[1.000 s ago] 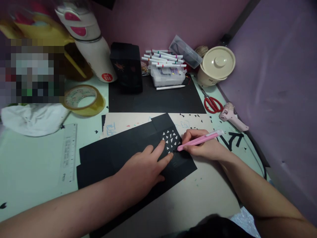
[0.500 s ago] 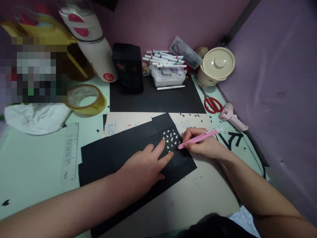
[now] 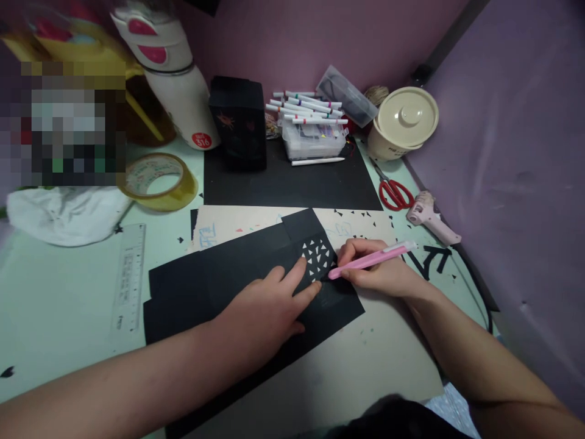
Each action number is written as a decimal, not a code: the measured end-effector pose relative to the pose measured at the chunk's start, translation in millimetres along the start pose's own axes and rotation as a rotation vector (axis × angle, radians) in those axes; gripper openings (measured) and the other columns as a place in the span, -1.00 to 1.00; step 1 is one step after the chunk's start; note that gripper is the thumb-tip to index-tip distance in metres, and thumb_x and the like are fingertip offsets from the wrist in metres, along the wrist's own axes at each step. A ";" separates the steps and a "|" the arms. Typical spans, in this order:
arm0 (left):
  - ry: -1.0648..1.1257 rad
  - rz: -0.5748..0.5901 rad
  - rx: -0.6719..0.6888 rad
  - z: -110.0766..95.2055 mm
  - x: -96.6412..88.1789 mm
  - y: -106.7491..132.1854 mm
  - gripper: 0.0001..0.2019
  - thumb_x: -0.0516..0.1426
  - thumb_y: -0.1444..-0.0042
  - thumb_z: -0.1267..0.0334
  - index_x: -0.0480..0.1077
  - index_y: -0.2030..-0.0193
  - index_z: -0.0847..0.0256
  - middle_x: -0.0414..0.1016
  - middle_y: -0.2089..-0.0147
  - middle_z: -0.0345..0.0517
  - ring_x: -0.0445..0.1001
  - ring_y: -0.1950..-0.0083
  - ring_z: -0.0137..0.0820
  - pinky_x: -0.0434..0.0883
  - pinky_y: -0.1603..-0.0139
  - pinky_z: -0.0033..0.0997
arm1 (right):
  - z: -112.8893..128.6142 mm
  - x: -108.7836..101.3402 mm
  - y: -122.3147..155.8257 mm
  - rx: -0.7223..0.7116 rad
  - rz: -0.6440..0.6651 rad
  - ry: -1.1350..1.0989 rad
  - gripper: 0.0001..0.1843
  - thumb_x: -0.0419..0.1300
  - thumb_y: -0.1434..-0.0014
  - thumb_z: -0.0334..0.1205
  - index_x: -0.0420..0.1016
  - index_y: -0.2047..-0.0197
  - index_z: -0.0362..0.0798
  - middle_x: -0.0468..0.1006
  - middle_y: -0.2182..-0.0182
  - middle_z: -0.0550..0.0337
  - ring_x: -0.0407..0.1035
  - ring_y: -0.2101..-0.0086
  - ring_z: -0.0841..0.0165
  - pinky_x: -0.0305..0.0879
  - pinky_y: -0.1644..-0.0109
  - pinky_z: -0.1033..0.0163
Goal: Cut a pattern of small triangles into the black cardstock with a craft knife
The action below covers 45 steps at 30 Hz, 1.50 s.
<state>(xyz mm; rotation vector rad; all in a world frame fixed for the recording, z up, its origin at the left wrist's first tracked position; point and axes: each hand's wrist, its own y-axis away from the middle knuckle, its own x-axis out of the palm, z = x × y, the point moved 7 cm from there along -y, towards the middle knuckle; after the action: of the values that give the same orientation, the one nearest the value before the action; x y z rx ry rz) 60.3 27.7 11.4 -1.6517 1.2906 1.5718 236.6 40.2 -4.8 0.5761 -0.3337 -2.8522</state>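
Note:
A black card sheet (image 3: 205, 289), cut with tabs along its edges, lies at a slant on a pale board (image 3: 365, 360). Several small triangular holes (image 3: 317, 252) near its right end show the light board beneath. My left hand (image 3: 269, 305) rests flat on the card, fingers spread, with two fingertips beside the holes. In my right hand (image 3: 377, 265) is a slim pink craft knife (image 3: 372, 260), held like a pen. Its tip is down at the card, just right of my left index finger; the blade itself is hard to make out.
Loose black triangle scraps (image 3: 363, 213) dot the board's far edge. Red-handled scissors (image 3: 395, 194) and a pink glue gun (image 3: 432, 219) lie right. Left are a clear ruler (image 3: 128, 277) and a tape roll (image 3: 159, 183). Behind stand a black box (image 3: 237, 125), markers (image 3: 306, 107) and a lidded pot (image 3: 404, 125).
The craft knife's tip has shifted slightly, and its back end has swung a little lower and to the right. My left hand stays in place on the card. The view has moved slightly.

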 end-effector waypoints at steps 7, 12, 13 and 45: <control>-0.009 -0.024 -0.001 1.1 2.6 0.1 -0.31 0.30 -0.10 0.03 0.23 -0.36 -0.02 0.15 -0.42 0.17 0.47 0.01 -0.12 0.52 0.20 -0.23 | 0.5 2.6 1.1 0.001 0.023 0.030 -0.97 0.27 0.00 -0.32 0.48 0.43 -0.05 0.53 0.45 0.20 0.32 0.45 0.41 0.14 0.43 0.29; -0.004 -0.009 -0.001 0.3 1.9 0.8 -0.31 0.30 -0.11 0.04 0.21 -0.36 -0.02 0.13 -0.43 0.17 0.47 0.00 -0.11 0.51 0.20 -0.23 | 3.0 2.7 1.6 0.005 0.007 0.046 -0.97 0.27 0.01 -0.32 0.48 0.44 -0.06 0.53 0.46 0.20 0.32 0.46 0.41 0.13 0.44 0.30; -0.005 -0.006 0.000 0.2 1.6 0.9 -0.31 0.29 -0.12 0.04 0.21 -0.37 -0.02 0.13 -0.43 0.18 0.47 0.00 -0.12 0.51 0.19 -0.24 | 3.2 2.8 1.6 0.006 0.006 0.048 -0.97 0.27 0.01 -0.32 0.48 0.44 -0.06 0.53 0.46 0.20 0.32 0.46 0.41 0.13 0.43 0.30; 0.022 0.034 -0.011 1.2 1.3 0.2 -0.32 0.29 -0.13 0.10 0.20 -0.37 -0.04 0.11 -0.44 0.18 0.47 -0.01 -0.13 0.47 0.17 -0.26 | 4.7 4.0 1.9 -0.004 0.030 0.021 -0.96 0.26 0.00 -0.35 0.49 0.44 -0.04 0.53 0.45 0.23 0.32 0.45 0.42 0.14 0.44 0.31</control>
<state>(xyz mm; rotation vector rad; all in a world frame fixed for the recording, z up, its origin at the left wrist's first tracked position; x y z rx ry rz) 59.5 28.3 10.0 -1.6667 1.3305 1.5876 231.5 38.3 -1.4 0.5953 -0.3307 -2.8156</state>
